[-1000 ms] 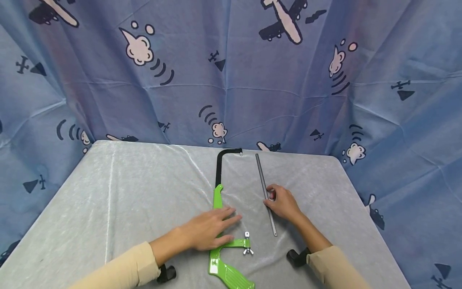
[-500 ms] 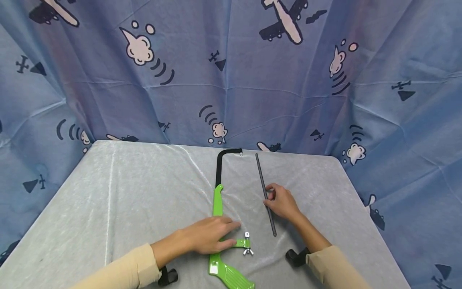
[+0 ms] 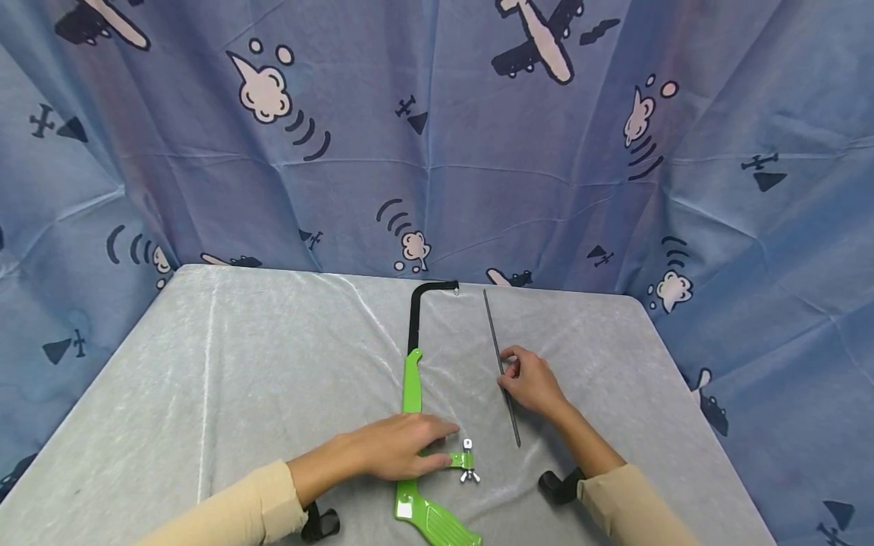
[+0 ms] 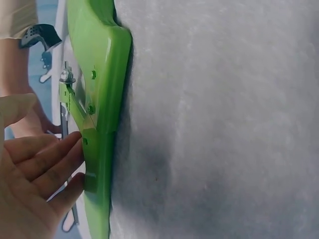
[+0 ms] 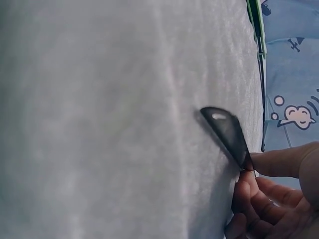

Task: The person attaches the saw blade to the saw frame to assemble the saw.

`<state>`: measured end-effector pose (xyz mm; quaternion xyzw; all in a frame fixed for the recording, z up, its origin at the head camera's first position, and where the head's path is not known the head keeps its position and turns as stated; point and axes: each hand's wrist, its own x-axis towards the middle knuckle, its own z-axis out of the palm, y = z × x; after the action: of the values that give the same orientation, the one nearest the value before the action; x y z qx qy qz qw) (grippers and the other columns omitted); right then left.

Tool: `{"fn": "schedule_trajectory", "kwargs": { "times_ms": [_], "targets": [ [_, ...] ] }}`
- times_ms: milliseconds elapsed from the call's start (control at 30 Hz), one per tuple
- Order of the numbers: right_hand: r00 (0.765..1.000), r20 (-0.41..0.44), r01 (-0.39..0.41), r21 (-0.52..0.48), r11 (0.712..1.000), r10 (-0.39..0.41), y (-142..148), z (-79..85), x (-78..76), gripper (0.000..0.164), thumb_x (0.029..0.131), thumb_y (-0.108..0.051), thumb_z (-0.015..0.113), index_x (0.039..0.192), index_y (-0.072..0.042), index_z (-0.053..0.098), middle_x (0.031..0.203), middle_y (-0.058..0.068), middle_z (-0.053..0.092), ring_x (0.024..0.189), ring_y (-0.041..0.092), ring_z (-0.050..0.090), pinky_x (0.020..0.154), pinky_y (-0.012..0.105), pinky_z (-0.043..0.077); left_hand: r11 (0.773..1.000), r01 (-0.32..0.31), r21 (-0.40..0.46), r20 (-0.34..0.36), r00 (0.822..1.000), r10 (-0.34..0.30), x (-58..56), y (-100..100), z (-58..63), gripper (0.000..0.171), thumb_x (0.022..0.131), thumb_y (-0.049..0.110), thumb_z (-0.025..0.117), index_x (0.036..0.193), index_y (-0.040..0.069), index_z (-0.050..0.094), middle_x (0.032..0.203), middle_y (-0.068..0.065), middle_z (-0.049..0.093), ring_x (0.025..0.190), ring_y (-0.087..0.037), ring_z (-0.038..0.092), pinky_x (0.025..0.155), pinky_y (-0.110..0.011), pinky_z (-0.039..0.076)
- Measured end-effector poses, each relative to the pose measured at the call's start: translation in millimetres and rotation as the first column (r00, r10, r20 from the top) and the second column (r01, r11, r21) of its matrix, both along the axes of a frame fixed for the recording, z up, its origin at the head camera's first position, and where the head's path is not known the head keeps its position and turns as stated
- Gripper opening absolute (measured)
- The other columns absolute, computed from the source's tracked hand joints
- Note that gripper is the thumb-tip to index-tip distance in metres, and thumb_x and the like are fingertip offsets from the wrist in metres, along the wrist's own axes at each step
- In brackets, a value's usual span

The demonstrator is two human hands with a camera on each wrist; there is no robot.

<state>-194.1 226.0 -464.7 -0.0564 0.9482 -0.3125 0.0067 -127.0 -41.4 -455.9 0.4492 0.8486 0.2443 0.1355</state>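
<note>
A hacksaw frame (image 3: 412,390) with a green grip and black front arm lies on the table, its handle toward me. My left hand (image 3: 403,446) rests over its middle, fingers extended; in the left wrist view the fingertips touch the green side (image 4: 102,89). A wing nut (image 3: 469,476) sits at the end of the short green arm. To the right, my right hand (image 3: 532,383) pinches a dark hacksaw blade (image 3: 492,326) between thumb and fingers. The blade appears nearly edge-on from above. In the right wrist view, the hole in the blade's near end (image 5: 224,132) shows.
A grey cloth covers the table (image 3: 287,341). Behind it hangs a blue curtain (image 3: 355,189) printed with planes and clouds. Black wrist mounts (image 3: 560,487) sit close above the table on both arms.
The blade has turned in my right fingers, from its flat grey face upward to nearly edge-on. My left hand has slid slightly toward me along the frame. The frame stays put.
</note>
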Motion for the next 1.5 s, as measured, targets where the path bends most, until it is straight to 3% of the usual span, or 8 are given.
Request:
{"fn": "schedule_trajectory", "kwargs": {
  "times_ms": [333, 533, 700, 867, 1000, 1167, 1367, 1500],
  "targets": [
    [1.0, 0.002, 0.008, -0.057, 0.998, -0.008, 1, -0.9, -0.1, 0.046, 0.078, 0.002, 0.072, 0.121, 0.012, 0.059, 0.07, 0.003, 0.063, 0.062, 0.012, 0.052, 0.065, 0.03, 0.043, 0.999, 0.019, 0.032, 0.09, 0.996, -0.022, -3.2, 3, -0.2, 0.045, 0.098, 0.031, 0.061, 0.134, 0.004, 0.059, 0.107, 0.003, 0.069, 0.098, 0.0, 0.06, 0.087, -0.019, 0.049],
    [0.989, 0.148, 0.043, -0.19, 0.981, -0.014, 1, -0.1, -1.6, 0.039, 0.085, 0.003, 0.068, 0.122, 0.014, 0.059, 0.074, 0.006, 0.066, 0.061, 0.012, 0.055, 0.057, 0.027, 0.045, 0.999, 0.036, 0.033, 0.129, 0.991, -0.04, -4.9, 5, 3.0, 0.036, 0.098, 0.029, 0.062, 0.127, 0.007, 0.063, 0.094, 0.01, 0.064, 0.085, 0.002, 0.057, 0.078, -0.017, 0.047],
    [0.952, 0.306, 0.138, -0.361, 0.922, -0.023, 4, 2.7, -3.3, 0.041, 0.09, 0.001, 0.064, 0.128, 0.013, 0.055, 0.076, 0.004, 0.065, 0.062, 0.012, 0.06, 0.056, 0.027, 0.046, 0.998, 0.037, 0.047, 0.17, 0.984, -0.045, -5.0, 6, 5.9, 0.038, 0.098, 0.025, 0.061, 0.129, 0.004, 0.063, 0.089, 0.013, 0.063, 0.079, 0.005, 0.055, 0.075, -0.014, 0.046],
    [0.917, 0.4, 0.199, -0.452, 0.869, -0.002, 10, 6.3, -3.6, 0.043, 0.093, -0.005, 0.062, 0.132, 0.011, 0.052, 0.08, 0.0, 0.064, 0.068, 0.01, 0.06, 0.059, 0.026, 0.047, 0.998, 0.038, 0.058, 0.192, 0.98, -0.049, -5.6, 7, 7.3, 0.036, 0.098, 0.019, 0.06, 0.129, 0.002, 0.063, 0.079, 0.013, 0.058, 0.069, 0.004, 0.05, 0.07, -0.013, 0.044],
    [0.907, 0.42, 0.207, -0.49, 0.847, 0.022, 13, 5.5, -4.3, 0.047, 0.095, -0.009, 0.061, 0.136, 0.011, 0.049, 0.086, 0.0, 0.064, 0.073, 0.009, 0.058, 0.06, 0.024, 0.049, 0.998, 0.03, 0.062, 0.201, 0.979, -0.042, -7.7, 10, 7.5, 0.032, 0.097, 0.014, 0.059, 0.126, 0.001, 0.065, 0.074, 0.01, 0.055, 0.064, 0.002, 0.047, 0.068, -0.014, 0.043],
    [0.897, 0.436, 0.203, -0.557, 0.805, 0.076, 13, 6.5, -2.6, 0.052, 0.094, -0.011, 0.062, 0.139, 0.01, 0.046, 0.088, -0.001, 0.064, 0.074, 0.008, 0.058, 0.062, 0.022, 0.049, 1.0, 0.019, 0.022, 0.18, 0.983, -0.023, -10.4, 14, 8.5, 0.033, 0.097, 0.012, 0.057, 0.126, 0.0, 0.065, 0.085, 0.006, 0.063, 0.065, 0.001, 0.048, 0.073, -0.014, 0.044],
    [0.894, 0.416, 0.156, -0.638, 0.754, 0.167, 11, 8.2, -0.5, 0.052, 0.093, -0.013, 0.063, 0.136, 0.011, 0.045, 0.088, -0.002, 0.065, 0.073, 0.007, 0.058, 0.061, 0.021, 0.048, 1.0, 0.026, 0.001, 0.187, 0.982, -0.025, -13.6, 17, 8.8, 0.03, 0.095, 0.009, 0.059, 0.123, 0.0, 0.068, 0.071, 0.009, 0.057, 0.058, 0.001, 0.047, 0.066, -0.014, 0.043],
    [0.887, 0.426, 0.167, -0.651, 0.74, 0.175, 7, 8.5, -0.4, 0.052, 0.095, -0.008, 0.06, 0.139, 0.012, 0.042, 0.086, -0.003, 0.063, 0.07, 0.006, 0.054, 0.06, 0.02, 0.046, 1.0, 0.024, 0.0, 0.199, 0.98, -0.023, -15.3, 18, 8.8, 0.029, 0.093, 0.007, 0.06, 0.119, 0.001, 0.07, 0.071, 0.011, 0.059, 0.062, 0.002, 0.049, 0.067, -0.013, 0.043]
  ]
}}
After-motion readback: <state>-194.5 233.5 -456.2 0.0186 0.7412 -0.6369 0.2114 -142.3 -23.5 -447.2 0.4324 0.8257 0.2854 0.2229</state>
